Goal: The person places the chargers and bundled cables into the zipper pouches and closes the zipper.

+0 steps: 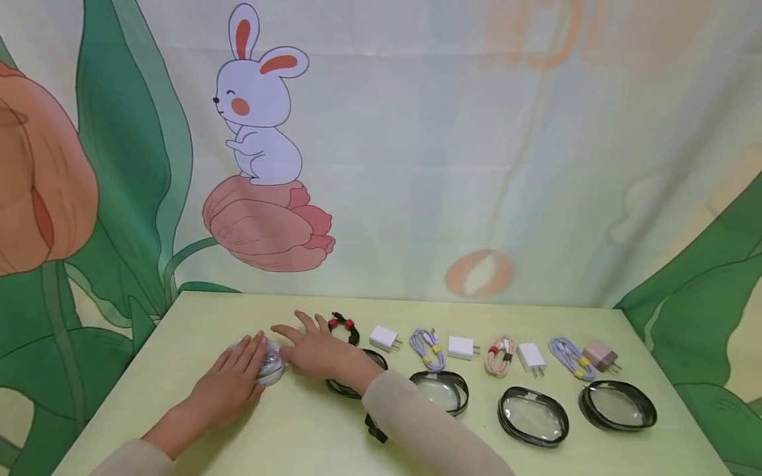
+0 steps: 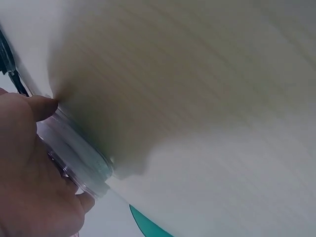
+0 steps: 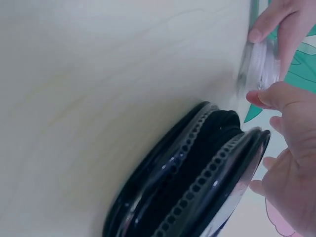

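Observation:
A round clear case with a pale rim (image 1: 272, 367) lies at the left of the table, partly hidden under my left hand (image 1: 235, 373). That hand holds it from above, the thumb along its rim and the fingers across its top; the left wrist view shows the thumb (image 2: 44, 107) low against the case's edge (image 2: 76, 153). My right hand (image 1: 318, 350) reaches over from the right, fingers spread and thumb tip (image 3: 259, 98) close to the same case. Below this hand is a black-rimmed clear case (image 3: 197, 182), partly covered by the right forearm in the head view.
More black-rimmed clear cases (image 1: 532, 416) line the front right. Behind them lie white plug chargers (image 1: 383, 338), a pink charger (image 1: 600, 356), coiled purple cables (image 1: 428, 349), a pink cable (image 1: 499, 356) and a black cable with red ties (image 1: 342, 327). A printed cloth (image 1: 387, 165) hangs behind the table.

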